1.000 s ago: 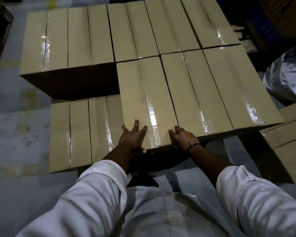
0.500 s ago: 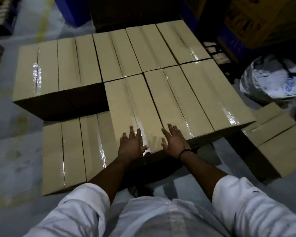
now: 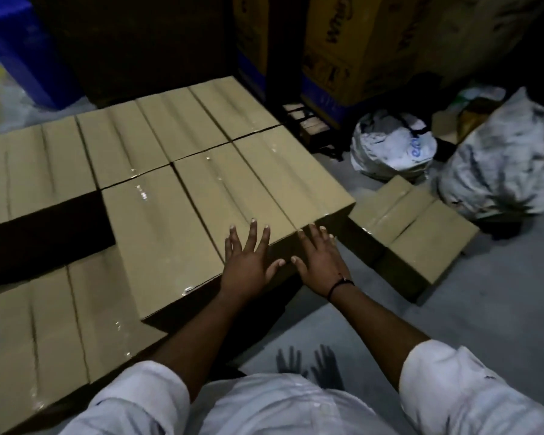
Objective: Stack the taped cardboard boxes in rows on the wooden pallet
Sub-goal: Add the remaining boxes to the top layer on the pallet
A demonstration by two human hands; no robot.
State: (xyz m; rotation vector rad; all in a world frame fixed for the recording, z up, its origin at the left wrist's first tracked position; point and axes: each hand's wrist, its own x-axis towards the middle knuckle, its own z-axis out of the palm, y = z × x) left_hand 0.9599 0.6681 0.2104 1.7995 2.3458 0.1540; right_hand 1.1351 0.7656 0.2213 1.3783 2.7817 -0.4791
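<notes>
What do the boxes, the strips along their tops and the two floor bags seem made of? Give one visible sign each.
Boxes: matte tan cardboard, judging by the flat brown faces and folded flap seams.
Strips: probably clear plastic tape, since they glint.
Bags: whitish and crinkled, likely thin plastic or woven sacking; too blurred to tell which.

Ahead of the left hand (image 3: 248,265) and right hand (image 3: 319,262), stacked boxes (image 3: 233,189) stand tight together. Leftward, a gap (image 3: 44,237) opens in the top layer; rightward, loose boxes (image 3: 415,233) and sacks (image 3: 500,171) crowd the floor (image 3: 484,309).

Warehouse: stacked taped cartons (image 3: 201,189), concrete floor (image 3: 490,309), sacks (image 3: 500,171).
</notes>
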